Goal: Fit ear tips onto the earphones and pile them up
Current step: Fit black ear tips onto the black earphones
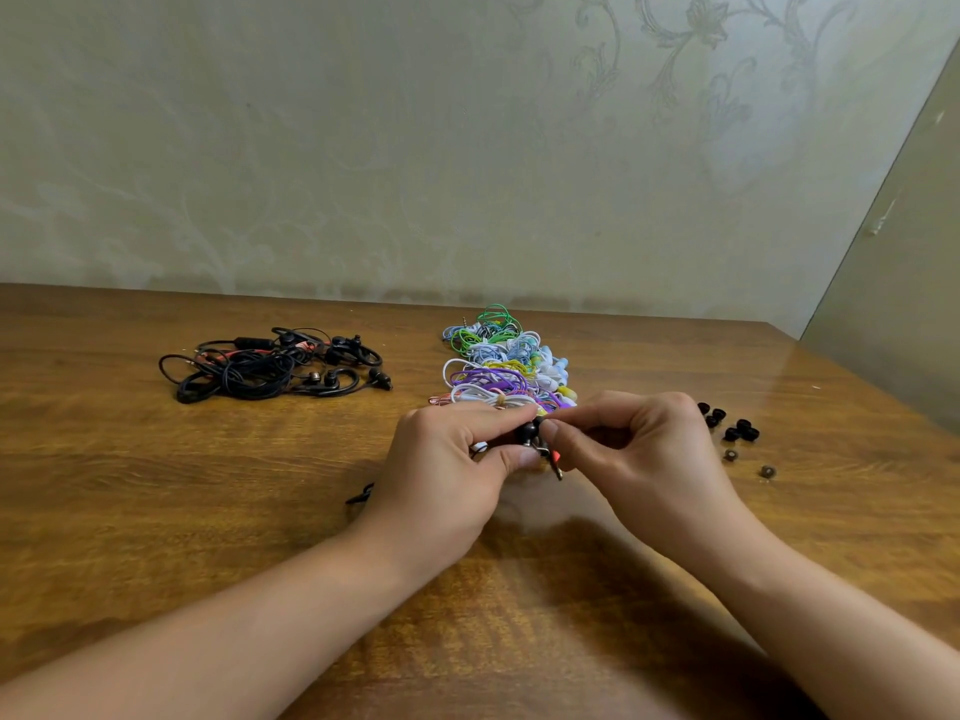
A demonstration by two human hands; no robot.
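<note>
My left hand (447, 459) grips a black earphone (530, 433) between thumb and fingers. My right hand (634, 449) pinches at the same earbud from the right; a black ear tip sits at its end, between both sets of fingertips. A metal plug and a bit of red cord (555, 462) hang below my fingers. A pile of black earphones (270, 363) lies at the left. Straight ahead, behind my hands, a heap of coloured earphones (501, 361) lies on the table. Several loose black ear tips (732, 426) sit to the right of my right hand.
Everything lies on a wooden table (208, 511) set against a patterned wall (363, 148). Two small grey ear tips (748, 462) lie near the black ones. A short black cord end (361, 493) pokes out left of my left wrist.
</note>
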